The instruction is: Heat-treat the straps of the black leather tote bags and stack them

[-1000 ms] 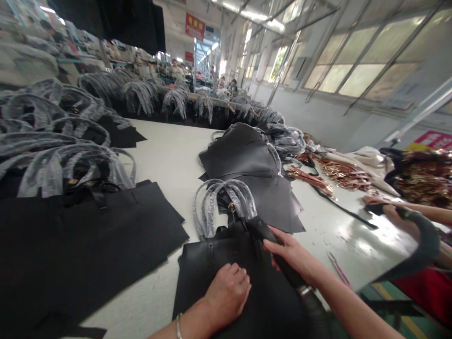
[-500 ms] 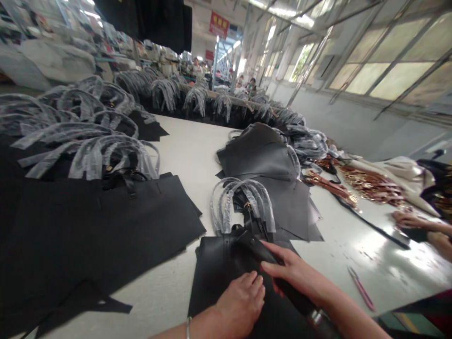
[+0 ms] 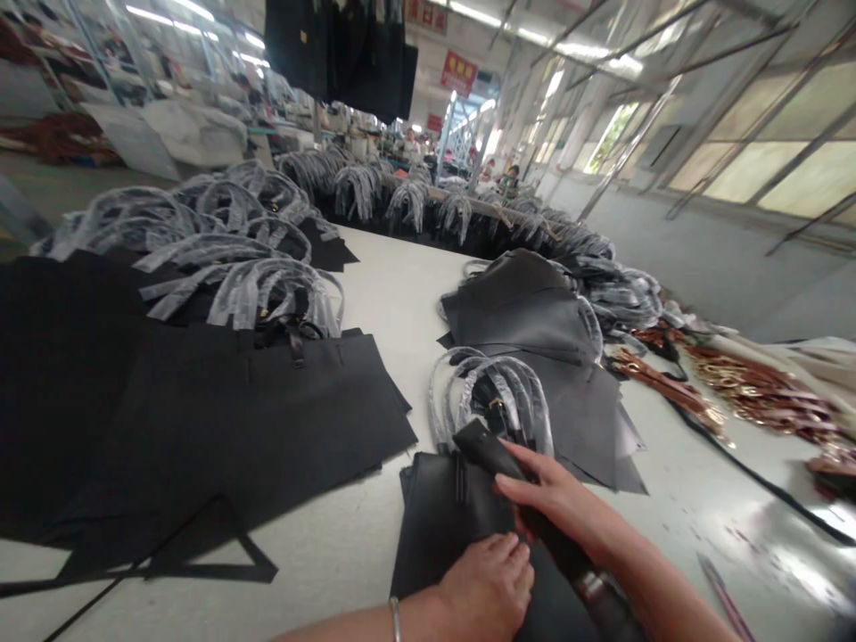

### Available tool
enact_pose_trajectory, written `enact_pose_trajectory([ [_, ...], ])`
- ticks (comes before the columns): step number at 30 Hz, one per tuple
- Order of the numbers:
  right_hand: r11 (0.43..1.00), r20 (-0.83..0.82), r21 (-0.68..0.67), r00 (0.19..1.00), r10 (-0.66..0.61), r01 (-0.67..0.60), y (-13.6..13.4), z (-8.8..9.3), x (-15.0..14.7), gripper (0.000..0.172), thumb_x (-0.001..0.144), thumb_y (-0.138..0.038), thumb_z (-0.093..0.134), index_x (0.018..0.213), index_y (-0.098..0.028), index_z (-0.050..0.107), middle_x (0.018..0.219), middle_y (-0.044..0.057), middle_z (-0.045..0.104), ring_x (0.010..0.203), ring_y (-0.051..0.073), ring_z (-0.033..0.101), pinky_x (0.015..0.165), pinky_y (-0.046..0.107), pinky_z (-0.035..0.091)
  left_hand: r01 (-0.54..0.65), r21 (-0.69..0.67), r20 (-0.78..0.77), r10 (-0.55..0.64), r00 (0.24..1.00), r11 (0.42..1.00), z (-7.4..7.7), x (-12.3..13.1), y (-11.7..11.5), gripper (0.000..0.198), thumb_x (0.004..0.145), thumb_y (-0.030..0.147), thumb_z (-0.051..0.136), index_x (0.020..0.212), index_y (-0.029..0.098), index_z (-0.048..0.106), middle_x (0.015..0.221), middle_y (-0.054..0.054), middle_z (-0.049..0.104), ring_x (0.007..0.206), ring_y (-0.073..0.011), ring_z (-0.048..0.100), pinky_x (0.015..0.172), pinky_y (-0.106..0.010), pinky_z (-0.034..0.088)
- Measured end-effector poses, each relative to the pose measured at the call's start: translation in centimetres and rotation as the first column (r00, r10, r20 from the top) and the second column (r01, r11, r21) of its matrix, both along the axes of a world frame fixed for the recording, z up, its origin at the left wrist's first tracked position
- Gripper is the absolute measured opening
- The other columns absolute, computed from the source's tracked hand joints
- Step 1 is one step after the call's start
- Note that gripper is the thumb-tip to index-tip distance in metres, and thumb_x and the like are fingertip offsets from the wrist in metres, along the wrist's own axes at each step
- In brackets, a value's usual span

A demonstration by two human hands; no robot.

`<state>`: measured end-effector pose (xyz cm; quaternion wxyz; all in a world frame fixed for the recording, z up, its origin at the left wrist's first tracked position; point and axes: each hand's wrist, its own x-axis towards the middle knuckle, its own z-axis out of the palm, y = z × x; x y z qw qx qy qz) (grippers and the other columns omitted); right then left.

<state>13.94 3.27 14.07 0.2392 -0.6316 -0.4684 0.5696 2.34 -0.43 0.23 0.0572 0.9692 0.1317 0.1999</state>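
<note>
Tool [image 3: 562, 546] has shifted left across the bag [image 3: 434, 513] since the earlier frame; its tip is now near the base of the handles [image 3: 543, 410]. Right hand [image 3: 568, 501]: fingers grasp the tool. Left hand [image 3: 491, 584]: fingers unclenched, resting on the bag, which lies on the surface [image 3: 334, 553]. Handles appear already wrapped; remaining work cannot be told. Bag contents are hidden.
</note>
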Motion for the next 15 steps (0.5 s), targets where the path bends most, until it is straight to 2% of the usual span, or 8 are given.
enact_pose_trajectory([
  [4,0.995,0.017,-0.052,0.996,0.086,-0.085,-1.9,0.5,0.8,0.068,0.068,-0.045,0.074,0.131,-0.023,0.057,0.075,0.000,0.067,0.054,0.016,0.057,0.049,0.025,0.045,0.009,-0.070,0.001,-0.009,1.000,0.998,-1.9,1.0,-0.1,0.025,0.090,0.027,0.048,0.103,0.011,0.064,0.100,-0.010,0.069,0.098,-0.0217,0.060,0.092,-0.033,0.045],
  [7,0.998,0.036,-0.060,0.999,-0.010,0.012,-3.4,0.2,1.9,0.087,0.068,-0.054,0.072,0.142,-0.021,0.042,0.064,-0.001,0.064,0.049,0.017,0.056,0.046,0.025,0.044,-0.019,-0.199,0.004,0.021,1.000,0.980,-2.4,1.2,1.3,0.013,0.087,0.023,0.054,0.091,0.017,0.064,0.085,-0.004,0.068,0.082,-0.0181,0.061,0.076,-0.028,0.050],
  [9,0.993,0.050,-0.007,0.991,-0.121,0.122,-4.5,0.1,3.2,0.099,0.069,-0.061,0.068,0.148,-0.017,0.029,0.054,-0.003,0.059,0.046,0.018,0.055,0.045,0.026,0.044,-0.129,-0.274,0.041,0.145,0.989,0.953,-1.0,1.0,3.5,0.012,0.084,0.016,0.052,0.091,0.019,0.062,0.087,-0.003,0.067,0.082,-0.0176,0.060,0.072,-0.027,0.050],
  [11,0.967,0.072,0.072,0.966,-0.248,0.243,-5.8,0.3,4.6,0.101,0.069,-0.064,0.067,0.149,-0.016,0.027,0.051,-0.004,0.057,0.048,0.019,0.057,0.046,0.028,0.046,-0.276,-0.298,0.091,0.315,0.945,0.914,1.5,0.9,6.5,0.027,0.083,0.005,0.046,0.101,0.019,0.060,0.101,-0.005,0.065,0.094,-0.0184,0.058,0.080,-0.028,0.050],
  [13,0.925,0.064,0.126,0.928,-0.367,0.357,-7.5,0.8,5.8,0.096,0.069,-0.064,0.069,0.146,-0.018,0.033,0.059,-0.002,0.060,0.052,0.020,0.059,0.049,0.029,0.048,-0.321,-0.194,0.083,0.341,0.936,0.927,4.3,1.0,9.9,0.040,0.082,0.000,0.045,0.116,0.018,0.056,0.122,-0.008,0.058,0.110,-0.0204,0.053,0.088,-0.032,0.048],
  [15,0.874,0.028,0.137,0.880,-0.473,0.466,-9.4,1.3,6.9,0.092,0.067,-0.063,0.072,0.142,-0.020,0.039,0.074,0.002,0.066,0.054,0.019,0.059,0.049,0.030,0.049,-0.308,-0.034,-0.004,0.308,0.951,0.951,6.4,1.5,13.3,0.029,0.088,0.006,0.044,0.111,0.014,0.060,0.138,-0.014,0.046,0.123,-0.0249,0.045,0.095,-0.039,0.045],
])
